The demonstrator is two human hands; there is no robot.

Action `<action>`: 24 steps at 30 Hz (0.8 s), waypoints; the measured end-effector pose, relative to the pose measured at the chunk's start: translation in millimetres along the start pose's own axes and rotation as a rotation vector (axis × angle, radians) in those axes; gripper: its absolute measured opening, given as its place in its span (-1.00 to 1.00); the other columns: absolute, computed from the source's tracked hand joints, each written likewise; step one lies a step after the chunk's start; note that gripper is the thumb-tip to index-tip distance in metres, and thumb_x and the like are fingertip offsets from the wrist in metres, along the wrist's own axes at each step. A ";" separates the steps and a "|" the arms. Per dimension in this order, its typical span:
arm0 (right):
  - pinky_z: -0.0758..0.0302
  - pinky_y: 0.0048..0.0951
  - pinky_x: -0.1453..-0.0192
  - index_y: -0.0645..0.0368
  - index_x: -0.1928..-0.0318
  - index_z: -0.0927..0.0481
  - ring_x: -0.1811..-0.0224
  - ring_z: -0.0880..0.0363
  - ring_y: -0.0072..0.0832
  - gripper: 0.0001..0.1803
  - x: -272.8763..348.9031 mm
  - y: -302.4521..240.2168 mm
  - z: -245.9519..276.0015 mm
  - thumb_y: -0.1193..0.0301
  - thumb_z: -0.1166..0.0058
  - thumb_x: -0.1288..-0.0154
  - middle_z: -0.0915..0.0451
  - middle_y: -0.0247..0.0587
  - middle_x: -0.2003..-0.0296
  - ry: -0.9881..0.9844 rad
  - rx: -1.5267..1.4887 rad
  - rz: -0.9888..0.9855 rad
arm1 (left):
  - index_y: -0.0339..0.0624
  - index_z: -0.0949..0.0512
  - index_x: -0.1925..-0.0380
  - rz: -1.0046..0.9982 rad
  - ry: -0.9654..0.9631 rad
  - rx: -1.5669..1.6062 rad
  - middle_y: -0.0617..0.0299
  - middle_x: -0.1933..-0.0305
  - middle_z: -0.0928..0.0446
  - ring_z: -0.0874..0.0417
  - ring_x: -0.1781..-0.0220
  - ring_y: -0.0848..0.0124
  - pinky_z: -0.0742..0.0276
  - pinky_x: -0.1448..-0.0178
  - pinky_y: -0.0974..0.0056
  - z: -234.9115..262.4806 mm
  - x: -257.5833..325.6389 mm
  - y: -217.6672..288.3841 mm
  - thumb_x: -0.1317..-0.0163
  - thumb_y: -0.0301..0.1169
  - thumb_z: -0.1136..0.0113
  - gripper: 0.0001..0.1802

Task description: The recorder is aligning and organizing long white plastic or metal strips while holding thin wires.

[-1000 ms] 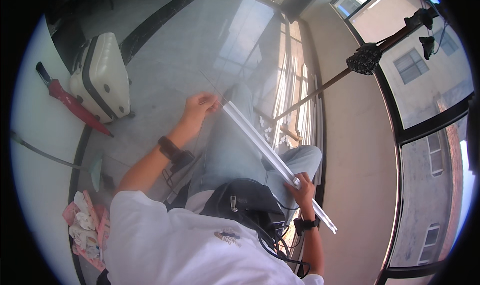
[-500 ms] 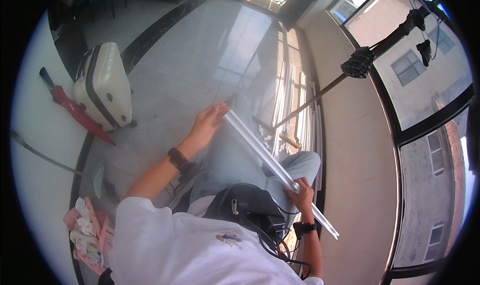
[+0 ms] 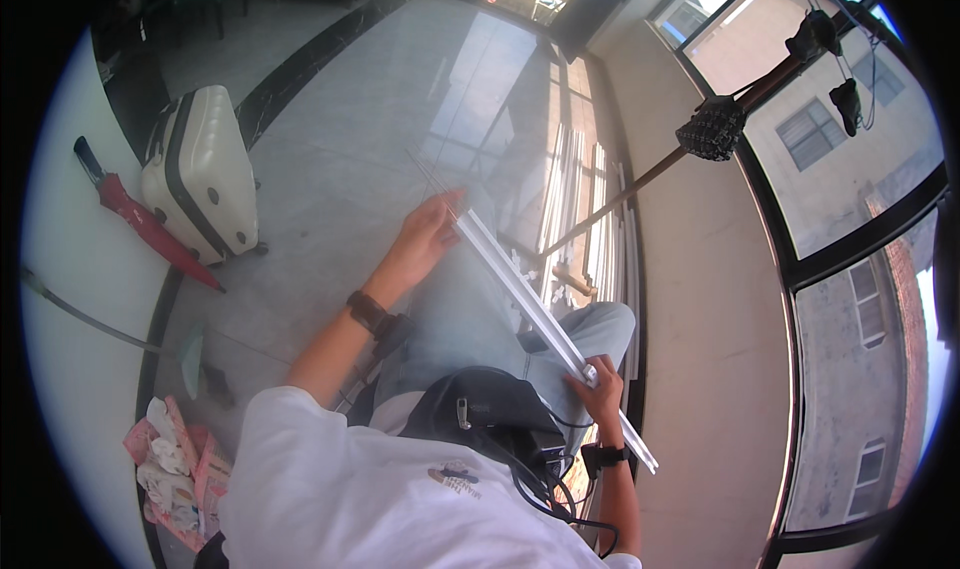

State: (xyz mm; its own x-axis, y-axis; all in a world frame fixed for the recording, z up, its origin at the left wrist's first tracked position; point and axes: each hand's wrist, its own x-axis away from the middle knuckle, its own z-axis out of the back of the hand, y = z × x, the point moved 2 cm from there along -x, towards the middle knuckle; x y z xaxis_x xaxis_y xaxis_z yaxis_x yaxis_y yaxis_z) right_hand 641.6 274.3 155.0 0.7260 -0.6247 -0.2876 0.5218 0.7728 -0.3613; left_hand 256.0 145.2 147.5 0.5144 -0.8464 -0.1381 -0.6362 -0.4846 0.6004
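Observation:
A long white grooved rail (image 3: 530,305) lies slantwise over my lap, its far end up near my left hand and its near end past my right wrist. My right hand (image 3: 602,394) grips it toward the near end, fingers wrapped round, beside a small whitish fitting (image 3: 591,374) on the rail. At the far end, my left hand (image 3: 428,234) is closed in a pinch on a thin wire (image 3: 428,175) that sticks out up and to the left from the fingertips. Whether the wire enters the rail's groove is too fine to make out.
More white rails (image 3: 600,219) lie on the floor along the right wall, near small white fittings (image 3: 522,269). A pole (image 3: 640,184) slants across there. On the left are a cream suitcase (image 3: 205,174), a red umbrella (image 3: 150,227) and a pink bin (image 3: 210,479) with crumpled tissue.
My left hand has moved slightly up, and the thin wire now shows straighter beyond its fingers. The rail's near end has shifted a little left and up. My right hand keeps its grip.

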 end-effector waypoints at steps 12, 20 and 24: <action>-0.49 -0.30 0.33 0.21 0.26 -0.59 0.38 -0.61 -0.15 -0.59 -0.1 0.5 1.0 0.30 -0.47 0.09 -0.55 -0.20 0.32 -0.007 -0.019 -0.019 | -0.12 -0.47 0.22 -0.155 0.003 0.070 0.44 0.44 -0.32 -0.27 0.43 0.62 -0.25 0.29 0.46 -1.8 -18.2 -1.2 -0.43 -0.31 -0.04 -0.86; -0.49 -0.31 0.36 0.22 0.26 -0.59 0.40 -0.61 -0.14 -0.63 2.5 0.2 2.7 0.35 -0.45 0.08 -0.55 -0.18 0.35 0.012 -0.027 0.009 | -0.21 -0.48 0.22 -0.297 0.132 0.199 0.38 0.40 -0.37 -0.30 0.44 0.62 -0.26 0.32 0.48 25.1 -51.3 50.1 -0.42 -0.42 -0.05 -0.90; -0.49 -0.31 0.36 0.22 0.27 -0.59 0.41 -0.61 -0.15 -0.63 1.5 -1.8 3.4 0.36 -0.45 0.08 -0.55 -0.19 0.35 -0.012 -0.049 0.013 | -0.23 -0.47 0.18 -0.401 0.117 0.151 0.38 0.35 -0.36 -0.32 0.39 0.62 -0.28 0.28 0.49 96.6 -64.8 127.8 -0.43 -0.42 -0.04 -0.89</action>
State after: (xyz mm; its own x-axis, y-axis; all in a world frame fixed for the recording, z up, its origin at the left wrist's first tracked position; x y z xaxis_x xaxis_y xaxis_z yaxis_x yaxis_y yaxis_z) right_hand 643.3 272.4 158.3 0.7380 -0.6131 -0.2819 0.4898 0.7741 -0.4011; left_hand 85.8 116.8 157.1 0.7936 -0.5585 -0.2413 -0.4454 -0.8035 0.3949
